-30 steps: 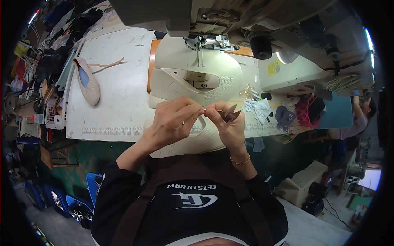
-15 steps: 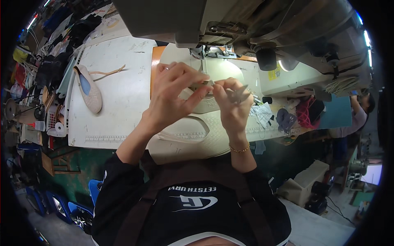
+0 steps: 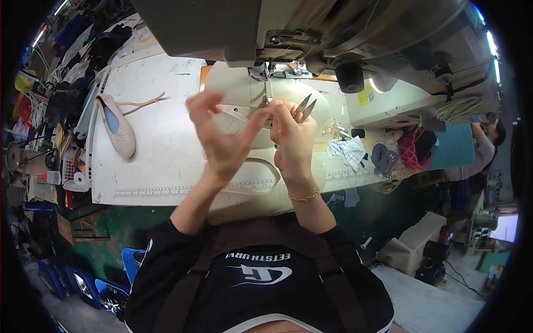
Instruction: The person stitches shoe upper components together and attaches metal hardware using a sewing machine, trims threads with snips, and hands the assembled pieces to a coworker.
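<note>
My left hand (image 3: 222, 136), smeared by motion, has its thumb stretched toward my right hand and its fingers spread up and to the left, with nothing seen in it. Close beside it, my right hand (image 3: 293, 136) is closed around small scissors (image 3: 305, 109), whose two pointed blades stick out up and to the right. Its fingertips are pinched near the needle area of the sewing machine (image 3: 277, 47); anything small between them is too hard to make out. Below both hands lies a cream woven-textured shoe upper piece (image 3: 261, 202), partly covered by my wrists.
A finished-looking beige flat shoe (image 3: 123, 139) with blue lining lies on the white table (image 3: 150, 172) at left. Fabric scraps (image 3: 352, 152), a purple piece (image 3: 385, 159) and pink cords (image 3: 412, 150) lie at right. Another person (image 3: 483, 152) is at far right.
My left hand has spread away from the pinch it shared with my right hand. My right hand has shifted left, and the scissor blades now point up and show clearly apart.
</note>
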Demonstrator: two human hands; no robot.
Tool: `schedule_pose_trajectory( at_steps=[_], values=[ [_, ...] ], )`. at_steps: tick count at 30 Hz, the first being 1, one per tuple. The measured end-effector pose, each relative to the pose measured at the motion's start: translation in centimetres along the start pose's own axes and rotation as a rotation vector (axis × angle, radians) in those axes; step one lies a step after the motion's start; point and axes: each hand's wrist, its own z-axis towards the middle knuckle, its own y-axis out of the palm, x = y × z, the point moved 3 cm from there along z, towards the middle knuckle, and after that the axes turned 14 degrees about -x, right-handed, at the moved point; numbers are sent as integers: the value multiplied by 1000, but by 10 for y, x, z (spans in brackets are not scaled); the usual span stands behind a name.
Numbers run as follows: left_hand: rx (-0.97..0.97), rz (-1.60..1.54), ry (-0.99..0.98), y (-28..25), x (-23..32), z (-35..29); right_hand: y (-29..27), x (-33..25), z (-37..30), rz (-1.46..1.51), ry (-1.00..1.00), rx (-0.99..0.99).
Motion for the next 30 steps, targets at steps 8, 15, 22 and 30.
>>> schedule_pose_trajectory(
  at_steps=[8, 15, 22, 30],
  values=[
    [-36, -1290, -788, 30, -16, 9, 3, 5, -4, 66, -58, 9],
    [-188, -1149, -688, 18, -11, 24, 9, 8, -2, -2, -131, 62],
    [-199, -1126, -607, 19, -11, 26, 11, 7, -4, 12, -151, 78],
    [-197, -1115, -650, 20, -12, 24, 9, 10, -4, 73, -141, 70]
  ],
)
